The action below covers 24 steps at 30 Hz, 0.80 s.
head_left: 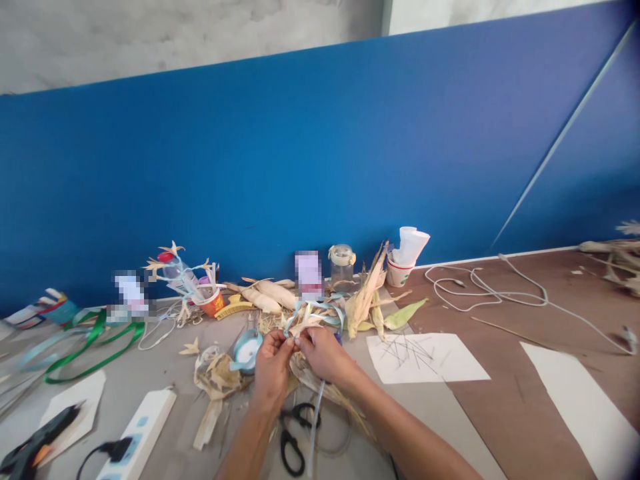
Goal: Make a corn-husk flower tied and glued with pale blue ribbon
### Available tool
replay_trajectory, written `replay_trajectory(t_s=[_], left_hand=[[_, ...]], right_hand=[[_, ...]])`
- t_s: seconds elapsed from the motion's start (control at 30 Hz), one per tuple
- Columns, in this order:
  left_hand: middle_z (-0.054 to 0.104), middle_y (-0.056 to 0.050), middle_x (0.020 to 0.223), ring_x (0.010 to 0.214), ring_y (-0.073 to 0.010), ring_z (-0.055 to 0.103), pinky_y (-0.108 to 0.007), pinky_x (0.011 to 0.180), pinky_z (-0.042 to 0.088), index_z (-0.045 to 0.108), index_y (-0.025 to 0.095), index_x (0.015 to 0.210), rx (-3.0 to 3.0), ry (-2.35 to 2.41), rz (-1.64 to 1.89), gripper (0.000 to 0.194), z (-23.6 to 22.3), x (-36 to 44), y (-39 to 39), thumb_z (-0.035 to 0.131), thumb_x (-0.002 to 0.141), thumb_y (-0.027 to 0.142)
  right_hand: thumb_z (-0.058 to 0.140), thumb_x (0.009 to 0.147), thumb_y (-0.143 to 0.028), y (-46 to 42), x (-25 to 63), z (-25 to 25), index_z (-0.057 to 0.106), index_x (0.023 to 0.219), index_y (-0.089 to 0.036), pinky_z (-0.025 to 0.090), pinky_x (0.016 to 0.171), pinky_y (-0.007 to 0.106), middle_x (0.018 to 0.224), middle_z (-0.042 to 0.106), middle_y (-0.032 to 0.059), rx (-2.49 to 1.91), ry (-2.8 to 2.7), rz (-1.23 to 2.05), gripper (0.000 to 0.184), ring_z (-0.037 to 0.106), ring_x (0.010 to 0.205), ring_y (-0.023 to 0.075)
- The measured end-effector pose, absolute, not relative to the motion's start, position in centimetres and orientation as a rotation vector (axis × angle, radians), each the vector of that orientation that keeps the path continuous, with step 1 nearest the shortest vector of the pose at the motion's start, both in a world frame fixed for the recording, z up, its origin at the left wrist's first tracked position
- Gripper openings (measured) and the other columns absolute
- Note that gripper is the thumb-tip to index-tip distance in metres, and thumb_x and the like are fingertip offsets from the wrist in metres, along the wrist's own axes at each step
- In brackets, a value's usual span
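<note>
My left hand (273,365) and my right hand (324,352) meet over the middle of the table, fingertips pinched together. Between them is a pale corn husk piece (309,323), with light blue ribbon (327,309) by its far side; the exact spot they grip is partly hidden by the fingers. Just left of my left hand sits a roll of light blue ribbon (247,349). Crumpled dry husk (218,375) lies farther left. Below my hands are black-handled scissors (292,455) and a translucent stick (316,427), which looks like a glue stick.
A power strip (145,430) and a black glue gun (43,437) lie front left, near green ribbon (103,341). Behind stand an orange cup (213,304), a jar (343,270) and a paper cup (400,273). Thin sticks rest on white paper (453,367); a white cable (523,295) coils right.
</note>
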<state>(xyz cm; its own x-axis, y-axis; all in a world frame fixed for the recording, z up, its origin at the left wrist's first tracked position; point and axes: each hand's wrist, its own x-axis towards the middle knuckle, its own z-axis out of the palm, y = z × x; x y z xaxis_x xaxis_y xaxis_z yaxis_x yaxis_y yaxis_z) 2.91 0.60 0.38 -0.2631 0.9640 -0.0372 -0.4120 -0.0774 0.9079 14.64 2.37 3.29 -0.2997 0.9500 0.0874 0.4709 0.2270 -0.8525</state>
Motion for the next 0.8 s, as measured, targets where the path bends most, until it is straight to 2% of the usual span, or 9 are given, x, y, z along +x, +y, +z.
replay_trajectory(t_s=[0.13, 0.2, 0.27, 0.3, 0.4, 0.47, 0.53, 0.8], left_hand=[[0.061, 0.002, 0.070, 0.064, -0.0119, 0.057, -0.025, 0.064, 0.045, 0.052, 0.017, 0.075, 0.756, 1.091, 1.610, 0.030, 0.3, 2.8, 0.8, 0.075, 0.056, 0.025], [0.060, 0.003, 0.069, 0.062, -0.0110, 0.056, -0.024, 0.062, 0.044, 0.051, 0.018, 0.076, 0.758, 1.114, 1.635, 0.030, 0.2, 2.5, 0.9, 0.074, 0.057, 0.025], [0.058, 0.004, 0.067, 0.061, -0.0099, 0.054, -0.023, 0.060, 0.043, 0.051, 0.019, 0.076, 0.761, 1.146, 1.685, 0.029, 0.0, 2.0, 1.2, 0.073, 0.059, 0.024], [0.057, 0.005, 0.066, 0.060, -0.0096, 0.053, -0.022, 0.060, 0.042, 0.050, 0.019, 0.076, 0.770, 1.167, 1.713, 0.028, 0.0, 1.7, 1.3, 0.072, 0.060, 0.024], [0.055, 0.005, 0.066, 0.062, -0.0098, 0.052, -0.022, 0.061, 0.041, 0.050, 0.019, 0.077, 0.843, 1.250, 1.766, 0.027, -0.3, 1.1, 1.6, 0.071, 0.062, 0.025], [0.053, 0.005, 0.065, 0.061, -0.0099, 0.051, -0.021, 0.059, 0.040, 0.050, 0.019, 0.077, 0.926, 1.331, 1.771, 0.025, -0.5, 1.0, 1.5, 0.070, 0.064, 0.027], [0.052, 0.005, 0.066, 0.060, -0.0101, 0.049, -0.021, 0.058, 0.040, 0.050, 0.019, 0.077, 1.021, 1.401, 1.764, 0.024, -0.7, 1.1, 1.4, 0.069, 0.066, 0.028], [0.053, 0.002, 0.067, 0.061, -0.0130, 0.051, -0.024, 0.058, 0.042, 0.051, 0.019, 0.076, 1.298, 1.485, 1.723, 0.019, -0.6, 0.9, 1.0, 0.064, 0.072, 0.032]], right_hand=[[0.045, 0.078, -0.015, 2.7, 14.6, 2.8, 0.053, 0.064, -0.016, 0.031, 0.054, 0.022, 0.056, 0.049, -0.0020, -1.249, -1.796, 1.164, 0.017, 0.045, 0.056, 0.0112], [0.044, 0.079, -0.014, 2.7, 14.6, 2.7, 0.056, 0.082, -0.016, 0.032, 0.051, 0.022, 0.054, 0.047, -0.0046, -1.213, -1.690, 1.319, 0.012, 0.044, 0.050, 0.0107], [0.045, 0.079, -0.014, 2.5, 14.9, 3.0, 0.051, 0.100, -0.016, 0.032, 0.048, 0.021, 0.051, 0.047, -0.0072, -1.195, -1.604, 1.445, 0.022, 0.042, 0.045, 0.0102], [0.046, 0.078, -0.015, 2.4, 15.1, 3.3, 0.050, 0.101, -0.016, 0.031, 0.047, 0.020, 0.049, 0.047, -0.0079, -1.193, -1.596, 1.488, 0.023, 0.041, 0.044, 0.0098], [0.051, 0.076, -0.020, 2.2, 16.0, 4.3, 0.054, 0.073, -0.017, 0.028, 0.045, 0.020, 0.045, 0.046, -0.0071, -1.163, -1.719, 1.571, 0.005, 0.037, 0.041, 0.0077], [0.052, 0.076, -0.024, 2.2, 16.8, 4.9, 0.048, 0.057, -0.017, 0.026, 0.044, 0.020, 0.043, 0.046, -0.0063, -1.102, -1.776, 1.623, 0.020, 0.035, 0.040, 0.0066], [0.054, 0.075, -0.026, 2.3, 17.5, 5.3, 0.047, 0.055, -0.017, 0.025, 0.045, 0.020, 0.043, 0.046, -0.0061, -1.002, -1.768, 1.675, 0.024, 0.035, 0.041, 0.0064], [0.067, 0.068, -0.038, 2.6, 18.8, 6.1, 0.059, 0.061, -0.014, 0.029, 0.055, 0.021, 0.057, 0.050, -0.0039, -0.731, -1.547, 1.744, 0.026, 0.041, 0.056, 0.0082]])
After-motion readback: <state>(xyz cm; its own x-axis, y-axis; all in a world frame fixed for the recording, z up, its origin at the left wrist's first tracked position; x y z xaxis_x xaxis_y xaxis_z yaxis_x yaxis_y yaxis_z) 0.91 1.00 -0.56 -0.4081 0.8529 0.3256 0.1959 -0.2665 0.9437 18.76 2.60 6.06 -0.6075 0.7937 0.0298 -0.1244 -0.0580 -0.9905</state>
